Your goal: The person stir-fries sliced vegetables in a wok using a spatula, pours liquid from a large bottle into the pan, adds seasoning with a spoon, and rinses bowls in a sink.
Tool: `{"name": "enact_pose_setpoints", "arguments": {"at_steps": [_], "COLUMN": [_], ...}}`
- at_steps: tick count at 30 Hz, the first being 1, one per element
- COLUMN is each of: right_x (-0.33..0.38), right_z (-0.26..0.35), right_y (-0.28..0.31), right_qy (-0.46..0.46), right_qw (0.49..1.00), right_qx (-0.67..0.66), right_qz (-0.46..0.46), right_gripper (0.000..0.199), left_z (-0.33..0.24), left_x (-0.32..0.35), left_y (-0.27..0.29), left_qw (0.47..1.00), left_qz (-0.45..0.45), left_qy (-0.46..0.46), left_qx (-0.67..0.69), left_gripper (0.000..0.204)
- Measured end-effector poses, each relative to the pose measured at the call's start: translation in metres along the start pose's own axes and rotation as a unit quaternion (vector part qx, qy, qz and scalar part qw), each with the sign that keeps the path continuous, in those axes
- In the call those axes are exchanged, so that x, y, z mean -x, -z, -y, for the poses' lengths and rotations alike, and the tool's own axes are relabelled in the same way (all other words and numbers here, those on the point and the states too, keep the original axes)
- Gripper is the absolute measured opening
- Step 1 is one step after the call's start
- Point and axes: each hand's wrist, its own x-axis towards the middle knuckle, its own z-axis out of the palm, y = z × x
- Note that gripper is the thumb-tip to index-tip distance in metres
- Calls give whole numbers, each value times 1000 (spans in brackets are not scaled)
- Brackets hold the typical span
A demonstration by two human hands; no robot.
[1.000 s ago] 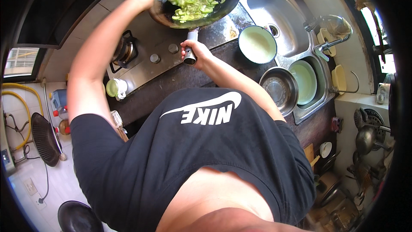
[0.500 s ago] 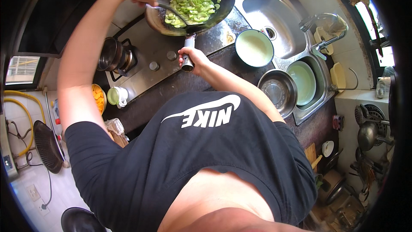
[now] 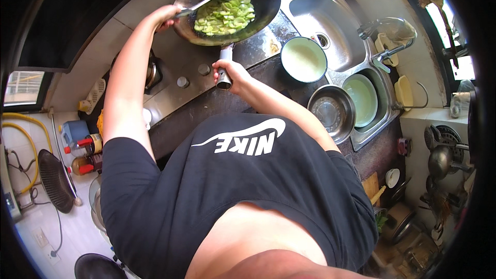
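A dark wok (image 3: 267, 8) sits on the stove at the top of the view, holding a heap of pale green vegetable slices (image 3: 227, 18). My left hand (image 3: 166, 18) is closed round the handle of a metal spatula (image 3: 200, 4) at the wok's left rim. The spatula's head lies over the far side of the slices. Lower down, my right hand (image 3: 235, 76) grips the wok's metal handle (image 3: 226, 54), whose hollow end sticks out toward me.
Right of the wok stand a pale enamel basin (image 3: 305, 59), a steel bowl (image 3: 330, 113) and a double sink (image 3: 323, 15) with a light green basin (image 3: 361, 98) in it. Stove knobs (image 3: 183, 82) lie left of the handle. Bottles (image 3: 85, 144) stand beyond my left arm; ladles (image 3: 443, 161) hang at right.
My left hand has moved down and left, and the spatula has swung from the near side of the slices to their far side. My right hand stays on the wok handle.
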Motion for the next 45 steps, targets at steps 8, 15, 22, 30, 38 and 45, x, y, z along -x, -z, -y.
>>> {"name": "enact_pose_setpoints", "arguments": {"at_steps": [8,15,22,30,38,45], "right_x": [8,16,42,53,53,46], "right_z": [8,23,56,80,94,78], "right_y": [0,7,24,36,44,42], "right_qy": [-16,-42,-94,-139,-162,-150], "right_qw": [1000,999,991,982,977,984], "right_qx": [12,32,91,121,129,71], "right_qz": [0,6,15,31,40,60], "right_gripper": [10,11,10,11,11,10], "left_z": [66,50,33,52,81,58], "left_x": [111,61,24,66,81,62], "left_y": [59,-16,-20,-35,8,-12], "left_qw": [992,992,973,991,990,973], "left_qz": [-34,-56,-72,-62,-40,-61], "left_qy": [-93,-117,-171,-115,-123,-142], "left_qx": [-72,-7,140,-22,-51,169], "left_gripper": [33,33,28,33,34,32]}}
